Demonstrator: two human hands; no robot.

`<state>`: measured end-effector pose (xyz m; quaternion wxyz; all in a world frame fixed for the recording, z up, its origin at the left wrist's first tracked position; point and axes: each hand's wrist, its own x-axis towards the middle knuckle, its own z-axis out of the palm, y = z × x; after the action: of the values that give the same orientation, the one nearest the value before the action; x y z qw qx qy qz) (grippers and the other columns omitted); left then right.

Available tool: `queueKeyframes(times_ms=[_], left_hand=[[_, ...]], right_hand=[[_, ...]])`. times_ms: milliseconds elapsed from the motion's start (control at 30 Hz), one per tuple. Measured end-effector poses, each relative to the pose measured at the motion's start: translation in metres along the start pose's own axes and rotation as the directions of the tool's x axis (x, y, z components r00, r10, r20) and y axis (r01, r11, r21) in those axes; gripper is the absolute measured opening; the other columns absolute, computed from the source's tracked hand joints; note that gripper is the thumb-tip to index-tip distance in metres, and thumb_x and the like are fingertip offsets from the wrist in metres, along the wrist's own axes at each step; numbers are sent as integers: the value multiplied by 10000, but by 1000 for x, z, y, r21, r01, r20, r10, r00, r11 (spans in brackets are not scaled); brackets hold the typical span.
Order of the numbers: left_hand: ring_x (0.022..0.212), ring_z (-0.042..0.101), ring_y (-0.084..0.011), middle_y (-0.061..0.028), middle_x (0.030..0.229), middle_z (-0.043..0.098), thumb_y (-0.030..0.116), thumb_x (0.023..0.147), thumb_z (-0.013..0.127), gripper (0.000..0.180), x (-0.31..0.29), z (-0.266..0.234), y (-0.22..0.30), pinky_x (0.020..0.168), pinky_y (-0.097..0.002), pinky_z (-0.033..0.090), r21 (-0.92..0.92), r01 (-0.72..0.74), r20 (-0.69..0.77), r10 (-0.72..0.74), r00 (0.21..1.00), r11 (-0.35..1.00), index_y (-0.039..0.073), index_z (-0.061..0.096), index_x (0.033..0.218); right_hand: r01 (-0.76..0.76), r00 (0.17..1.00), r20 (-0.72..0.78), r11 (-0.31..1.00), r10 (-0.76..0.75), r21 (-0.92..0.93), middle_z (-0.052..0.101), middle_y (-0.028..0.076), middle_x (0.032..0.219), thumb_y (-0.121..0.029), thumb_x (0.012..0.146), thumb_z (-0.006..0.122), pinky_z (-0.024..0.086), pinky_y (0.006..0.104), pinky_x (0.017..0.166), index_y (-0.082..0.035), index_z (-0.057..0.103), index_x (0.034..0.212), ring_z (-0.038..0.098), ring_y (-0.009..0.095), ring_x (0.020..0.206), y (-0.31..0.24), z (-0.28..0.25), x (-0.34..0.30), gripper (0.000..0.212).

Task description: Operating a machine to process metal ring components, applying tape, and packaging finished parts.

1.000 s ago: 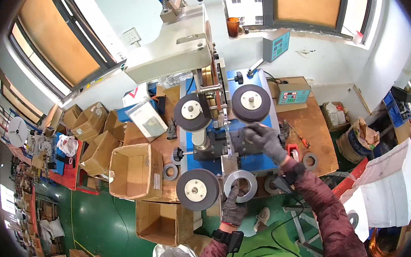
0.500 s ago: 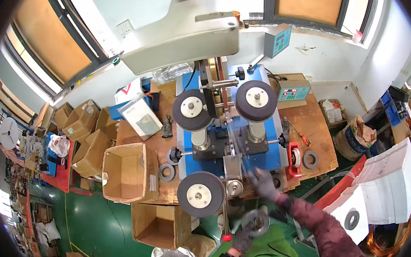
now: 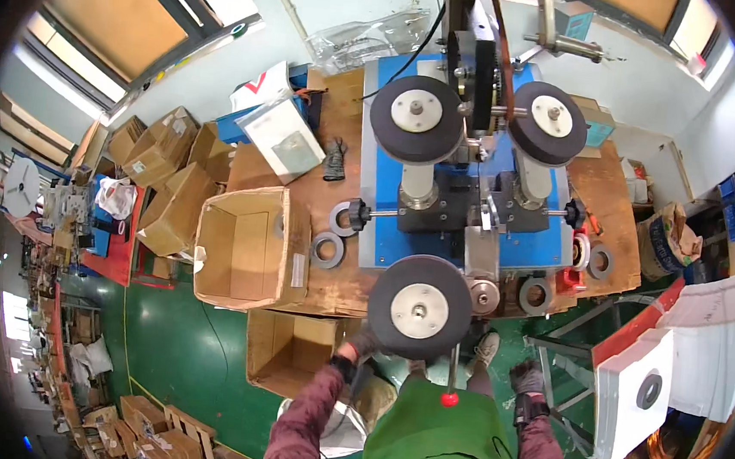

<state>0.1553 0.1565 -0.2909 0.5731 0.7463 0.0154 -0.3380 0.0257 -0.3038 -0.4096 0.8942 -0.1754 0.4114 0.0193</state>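
The left hand point(image 3: 361, 346) sits low beside the front reel point(image 3: 419, 309) of the blue winding machine point(image 3: 436, 235), over the open carton point(image 3: 293, 353); whether its fingers hold anything I cannot tell; the right hand point(image 3: 528, 378) hangs below the surface point(image 3: 331, 252), grip unclear; best to move steadily, clear of the red-knobbed lever point(image 3: 451, 383).
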Motion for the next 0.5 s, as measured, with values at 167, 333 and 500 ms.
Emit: queueKeyframes(times_ms=[167,333,500], left_hand=[[882,614,-251,-137,991,634,266,637,688,467,37,-121,-61,751,-339,474,309,168,-201,-108,974,936,45,589,1037],[911,587,-361,-207,963,616,327,682,630,401,70,-149,-48,761,-407,468,483,273,-351,-101,931,832,45,625,966],[934,589,-347,-201,989,608,300,795,526,303,89,-134,-31,776,-439,469,700,381,-465,-20,885,604,60,653,930]], right_hand=[[25,995,-98,997,-33,-77,450,-12,622,-280,861,486,375,324,560,-136,485,701,438,177,621,30,104,-19,215],[59,994,-85,996,-64,-62,577,9,756,-283,870,498,464,364,719,-122,555,824,530,201,761,18,97,-21,178],[242,959,-176,963,-220,117,586,34,717,-279,866,453,443,386,734,-109,563,800,547,225,721,-44,19,-8,213]])
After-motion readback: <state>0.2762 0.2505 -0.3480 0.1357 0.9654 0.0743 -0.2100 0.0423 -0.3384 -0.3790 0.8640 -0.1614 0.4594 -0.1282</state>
